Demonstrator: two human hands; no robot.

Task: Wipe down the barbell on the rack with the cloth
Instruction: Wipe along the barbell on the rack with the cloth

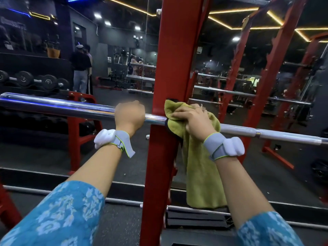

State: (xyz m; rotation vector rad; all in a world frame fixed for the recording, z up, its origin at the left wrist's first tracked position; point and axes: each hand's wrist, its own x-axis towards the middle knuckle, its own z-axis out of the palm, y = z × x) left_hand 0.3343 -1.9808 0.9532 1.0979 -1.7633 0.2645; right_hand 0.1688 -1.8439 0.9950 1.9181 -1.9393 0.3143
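The barbell (62, 105) lies across the rack at chest height, passing behind the red upright (170, 59) that stands in the middle. The left hand (129, 114) is curled in a fist around the bar just left of that upright, where the thick chrome sleeve narrows. The right hand (193, 119) sits just right of the upright, fingers bent over and gripping the yellow-green cloth (200, 166), which is bunched over the bar. The cloth's upper edge touches the upright's right edge, and the rest hangs loose beside the post. Only a short piece of bar shows between the two hands. Past the left hand the sleeve runs uncovered to the left edge of the view; past the cloth the thinner shaft runs on to the right edge. Behind, dumbbells (48, 81) line a rack, two people (80, 68) stand well apart from it all, and dark open floor (44, 157) lies below the bar.
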